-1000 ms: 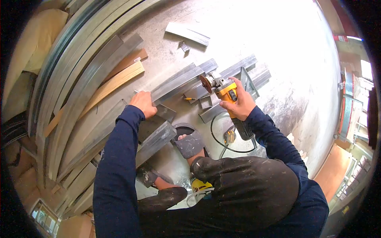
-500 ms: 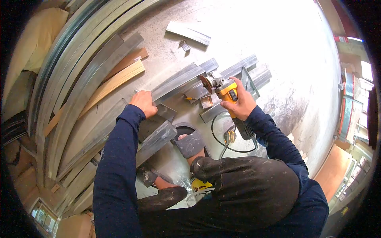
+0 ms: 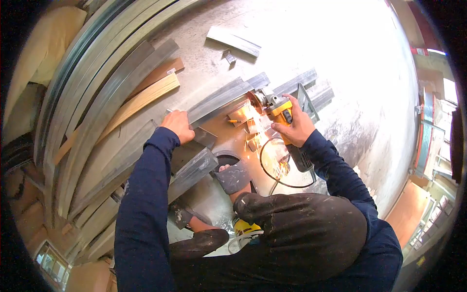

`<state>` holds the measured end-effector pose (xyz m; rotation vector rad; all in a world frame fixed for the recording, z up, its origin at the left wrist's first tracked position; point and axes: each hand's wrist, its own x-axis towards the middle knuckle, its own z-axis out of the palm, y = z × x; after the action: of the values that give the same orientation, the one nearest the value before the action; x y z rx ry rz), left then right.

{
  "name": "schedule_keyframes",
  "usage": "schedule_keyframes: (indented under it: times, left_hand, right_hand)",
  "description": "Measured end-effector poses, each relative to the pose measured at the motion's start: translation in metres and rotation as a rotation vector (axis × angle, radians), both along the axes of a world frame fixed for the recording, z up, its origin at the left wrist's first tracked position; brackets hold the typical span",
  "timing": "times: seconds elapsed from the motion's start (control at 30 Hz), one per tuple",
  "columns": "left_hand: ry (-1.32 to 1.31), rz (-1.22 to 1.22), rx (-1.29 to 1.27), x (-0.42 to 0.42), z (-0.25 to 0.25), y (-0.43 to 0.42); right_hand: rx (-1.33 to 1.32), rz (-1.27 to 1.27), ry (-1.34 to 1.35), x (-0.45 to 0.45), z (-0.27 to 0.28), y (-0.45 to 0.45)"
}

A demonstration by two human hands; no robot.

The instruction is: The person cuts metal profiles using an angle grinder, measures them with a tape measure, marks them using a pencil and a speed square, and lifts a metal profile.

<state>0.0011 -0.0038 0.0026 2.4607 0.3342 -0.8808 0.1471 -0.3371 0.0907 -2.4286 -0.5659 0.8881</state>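
A yellow and black angle grinder (image 3: 280,111) is gripped in my right hand (image 3: 297,125). Its disc (image 3: 256,100) meets the right end of a grey metal channel (image 3: 221,101), and orange sparks (image 3: 254,134) spray down toward the floor. My left hand (image 3: 179,125) is closed around the near end of that channel; its fingertips are partly hidden. Just below this hand lies a short piece of metal (image 3: 204,137). A black cord (image 3: 261,165) loops beneath the grinder.
Long metal profiles (image 3: 104,112) and a wooden strip (image 3: 146,97) lie at the left. Offcuts (image 3: 233,41) rest on the floor beyond the channel. My sandalled foot (image 3: 233,175) is close below the sparks, beside another metal profile (image 3: 194,173). A yellow container (image 3: 245,227) stands near my legs.
The disc has come against the end of the channel, and sparks now fly where there were none. Both hands keep nearly the same place and grip.
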Motion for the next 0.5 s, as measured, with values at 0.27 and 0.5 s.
schedule_keyframes:
  times: [0.27,0.5]
  left_hand:
    - [0.002,0.02,-0.027,-0.001,0.004,-0.001]
    - [0.001,0.017,-0.056,0.0,0.01,-0.002]
  right_hand:
    - [0.019,0.025,-0.075,-0.003,-0.009,-0.003]
    - [0.028,0.034,-0.066,-0.002,-0.005,-0.003]
